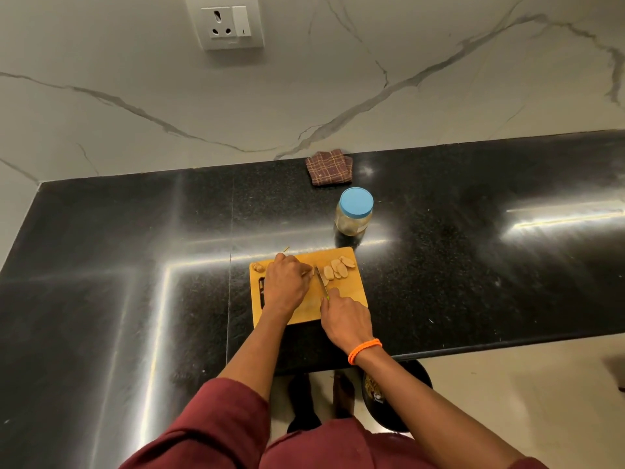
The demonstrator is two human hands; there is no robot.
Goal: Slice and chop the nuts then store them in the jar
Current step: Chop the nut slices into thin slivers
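— Looking past the hands, what sits around them?

— Both work over a wooden cutting board (341,306) on a black countertop (473,265). The left hand (285,282) lies knuckles up with its fingers curled down, pinning something at their tips; what it pins is hidden beneath them. The right hand (345,321), an orange band (364,350) on its wrist, grips a knife (322,282) whose blade runs forward between the two hands.

— And the nuts?

— Pale sliced pieces (338,268) lie fanned on the board just beyond the right hand, on the far side of the blade. One whole nut (258,266) rests at the board's corner, just left of the left hand.

— The jar?

— Farther out, beyond the board's far edge and apart from it, stands a clear jar (353,220) with a blue lid (356,202) on. Beyond that, by the marble wall (304,96), lies a folded checked cloth (329,167).

— Anything between the hands and the jar?

— Only the slices and bare board. A wall socket (226,23) sits high up.
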